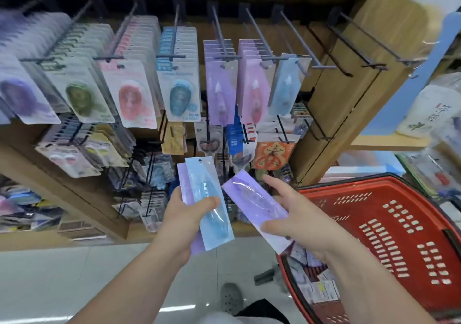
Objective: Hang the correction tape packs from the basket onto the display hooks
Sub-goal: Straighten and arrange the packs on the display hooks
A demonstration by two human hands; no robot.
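My left hand (185, 217) grips a small stack of correction tape packs, a blue pack (209, 199) in front with a purple pack (185, 189) behind it. My right hand (294, 220) holds a single purple pack (252, 200) tilted, thumb underneath and index finger stretched along its upper edge. The red basket (389, 226) hangs at my right forearm, with more packs lying in its bottom. Above, display hooks carry purple packs (220, 86), pink-purple packs (255, 86) and one blue pack (287, 84). A bare hook (301, 39) sticks out just right of the blue pack.
Rows of other carded stationery (82, 94) fill the hooks to the left and the lower rows. A wooden side panel (349, 94) with empty black hooks stands on the right. White floor tiles and my grey shoe (230, 297) lie below.
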